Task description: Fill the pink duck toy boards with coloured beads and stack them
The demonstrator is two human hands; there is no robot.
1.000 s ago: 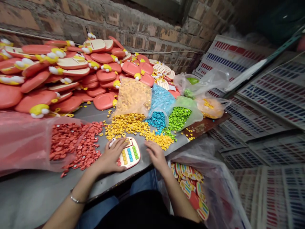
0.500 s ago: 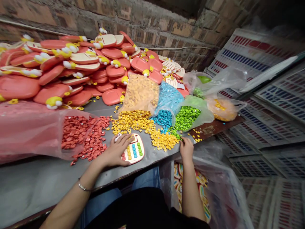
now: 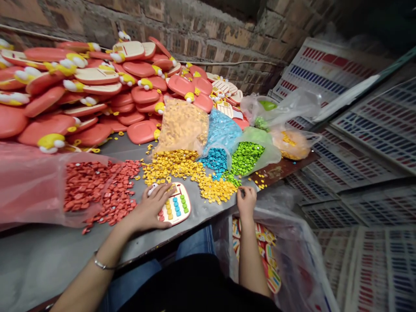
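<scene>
My left hand [image 3: 152, 208] lies over a cream toy board [image 3: 184, 212] with rows of red, yellow, blue and green buttons, fingers across its upper part and thumb along its lower edge. A white bulging eye of the board shows beside the fingers. My right hand [image 3: 247, 200] is closed, fingertips pinched, just off the near right edge of the loose yellow buttons [image 3: 217, 190] and green buttons [image 3: 247, 157]. Whatever it holds is too small to make out. Blue buttons [image 3: 215, 159] lie beyond, and red buttons [image 3: 112, 190] spill out left of the board.
Red toy bodies [image 3: 141, 131] with yellow-and-white eyes are heaped at the back by the brick wall [image 3: 208, 34]. Plastic bags [image 3: 185, 123] of buttons stand along the grey table [image 3: 42, 255]. Below right, a plastic-lined bin [image 3: 292, 234] holds button-filled boards. Printed sheets [image 3: 344, 160] stand at right.
The whole view has shifted, so the table's things appear further left. My right hand has drawn slightly back from the green buttons. My left hand stays on the toy board.
</scene>
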